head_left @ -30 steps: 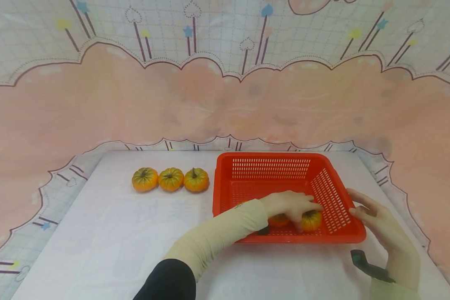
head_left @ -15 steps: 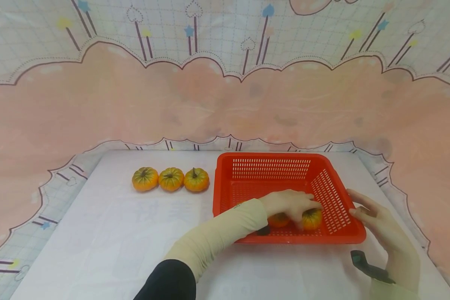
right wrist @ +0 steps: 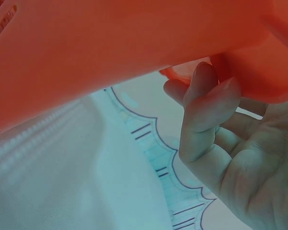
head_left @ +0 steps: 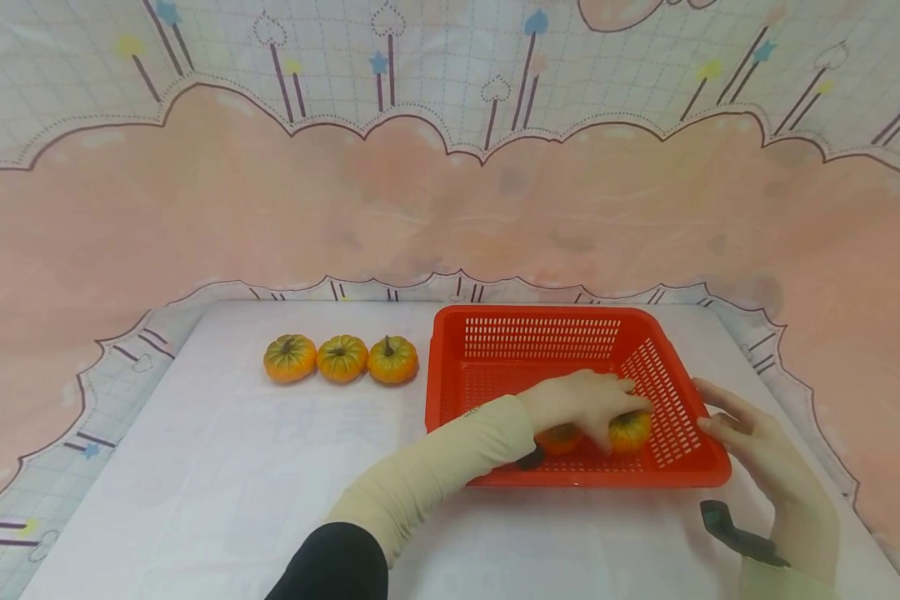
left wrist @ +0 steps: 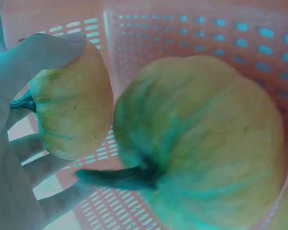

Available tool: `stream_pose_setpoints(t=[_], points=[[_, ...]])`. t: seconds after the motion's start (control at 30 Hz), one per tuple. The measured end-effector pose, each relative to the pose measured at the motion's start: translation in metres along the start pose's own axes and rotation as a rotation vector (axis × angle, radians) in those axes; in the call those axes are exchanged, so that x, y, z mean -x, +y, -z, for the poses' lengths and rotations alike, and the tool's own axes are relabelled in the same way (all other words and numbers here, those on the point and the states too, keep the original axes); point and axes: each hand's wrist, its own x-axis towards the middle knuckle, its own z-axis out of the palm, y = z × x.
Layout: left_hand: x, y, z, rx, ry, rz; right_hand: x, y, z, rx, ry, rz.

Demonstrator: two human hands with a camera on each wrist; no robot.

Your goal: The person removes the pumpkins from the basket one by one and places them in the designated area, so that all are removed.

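Observation:
My left hand is inside the red plastic basket, gripping a small orange-and-green pumpkin near the basket's right side. In the left wrist view, the thumb lies across this pumpkin's side and its stem points toward the palm. A second pumpkin sits close beside it, partly hidden by the left wrist in the head view. Part of another pumpkin shows at that wrist view's lower right edge. My right hand holds the basket's right rim, its fingers curled at the edge.
Three small pumpkins stand in a row left of the basket: a left one, a middle one and a right one. They sit on a white tabletop. A patterned cloth hangs behind the table.
My left hand and the pumpkin in its grip have shifted slightly right and toward the back of the basket. The right hand stays at the rim.

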Motion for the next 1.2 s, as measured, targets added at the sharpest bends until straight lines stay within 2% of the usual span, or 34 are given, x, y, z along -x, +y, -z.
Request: stream_pose_setpoints(t=[0.2,0.53,0.63,0.77,1.0,1.2], points=[[0.01,0.0,0.012,-0.01,0.023,0.003,-0.001,-0.001,0.0,0.001,-0.007,-0.02],[0.036,-0.007,0.034,-0.069,0.102,0.012,0.0,-0.003,-0.001,0.024,-0.007,-0.033],[0.044,-0.009,0.039,-0.063,0.112,0.022,0.001,-0.005,0.0,0.024,-0.003,-0.041],[0.056,-0.013,0.043,-0.044,0.128,0.031,0.001,-0.005,0.0,0.009,-0.005,-0.047],[0.077,-0.018,0.049,-0.06,0.163,0.047,-0.001,-0.003,-0.001,-0.001,-0.014,-0.031],[0.096,-0.023,0.049,-0.067,0.192,0.068,0.0,-0.003,-0.001,-0.001,-0.011,-0.035]])
